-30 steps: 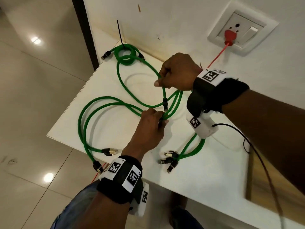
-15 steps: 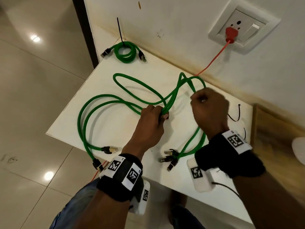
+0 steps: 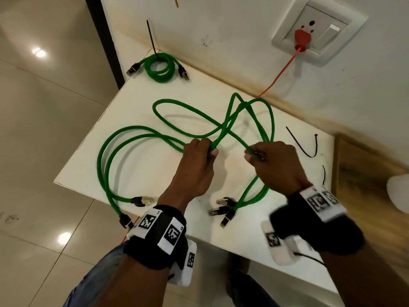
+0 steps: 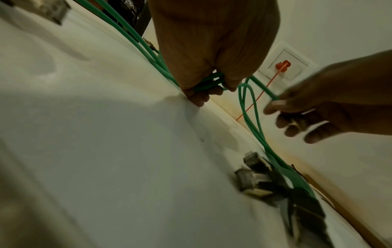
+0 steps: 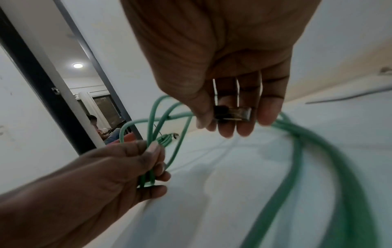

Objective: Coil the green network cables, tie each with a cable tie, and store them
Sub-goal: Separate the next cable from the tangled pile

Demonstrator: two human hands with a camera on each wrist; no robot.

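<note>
The right hand (image 3: 276,165) pinches a plug and cable end, and it has come back from the wall side toward the left hand (image 3: 197,160), which stays closed on the gathered green cable (image 3: 106,151) above the white table (image 3: 141,103). A new loop now stands between them, so coiling is under way. One tied coil (image 3: 160,67) lies at the far corner; a loose cable tie (image 3: 307,145) waits nearby.

The right hand (image 3: 276,165) and its wristband are smeared by motion blur, its palm hides where the green cable (image 3: 223,129) passes under its grip, the counter (image 3: 254,251) runs off the frame's lower right, and the plugs (image 4: 254,177) are blurred in the left wrist view
</note>
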